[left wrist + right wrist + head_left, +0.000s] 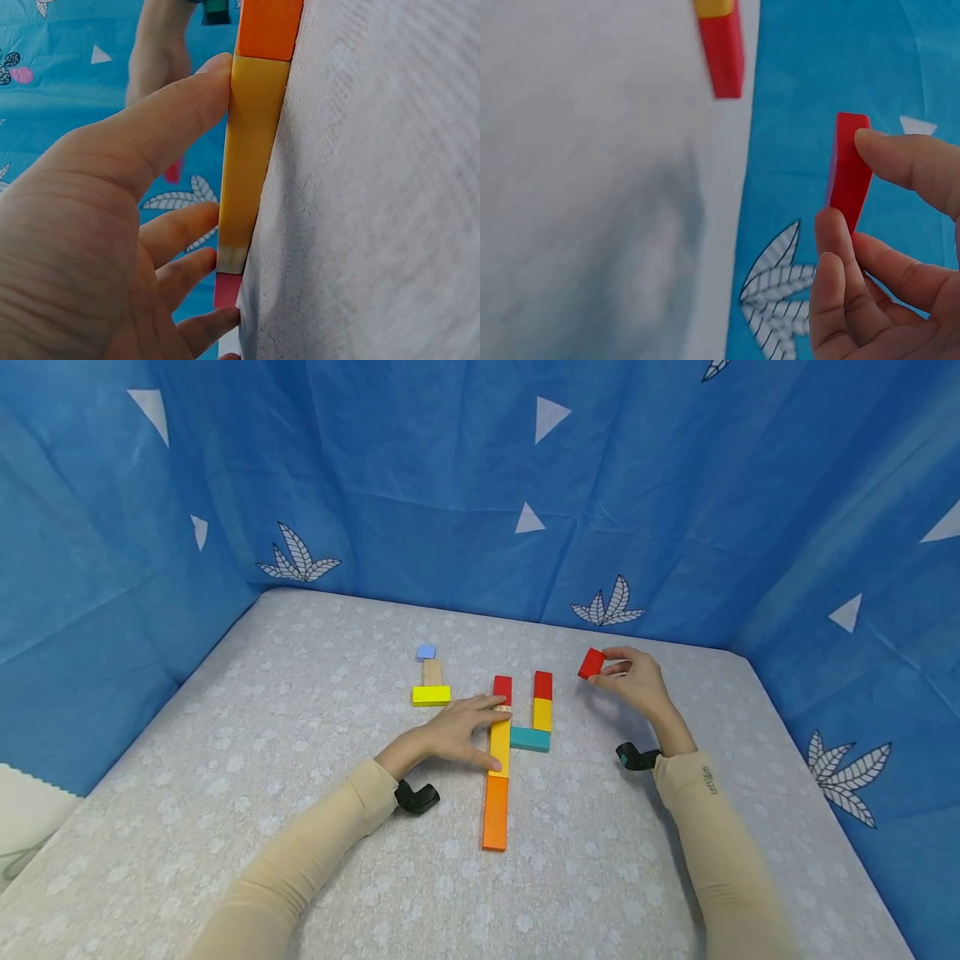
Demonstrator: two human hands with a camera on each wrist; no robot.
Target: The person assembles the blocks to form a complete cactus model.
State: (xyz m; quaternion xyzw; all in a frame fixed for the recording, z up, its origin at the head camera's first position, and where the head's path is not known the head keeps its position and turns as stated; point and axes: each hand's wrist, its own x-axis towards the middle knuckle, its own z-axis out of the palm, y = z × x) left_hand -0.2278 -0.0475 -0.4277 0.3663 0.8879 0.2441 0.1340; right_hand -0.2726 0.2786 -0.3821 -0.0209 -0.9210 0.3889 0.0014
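My right hand [633, 681] pinches a red block [850, 169] between thumb and fingers, raised above the far right of the table. Spread over the middle column of blocks, my left hand [461, 732] touches a long amber block [498, 743] with its thumb near one end and its fingers toward the other. Beyond that block comes a thin pale wooden piece, partly covered by the fingers, then a red block [503, 687]. An orange block [495, 814] continues the column on the near side. Beside the amber block, a teal block [529, 739] lies crosswise.
From the teal block's right end, a yellow block [542, 715] and another red block [543, 685] run away from me. Left of the column lie a bright yellow block [431, 697], a wooden block [432, 672] and a small blue block [426, 652]. A blue curtain [465, 552] borders the patterned tablecloth [375, 893].
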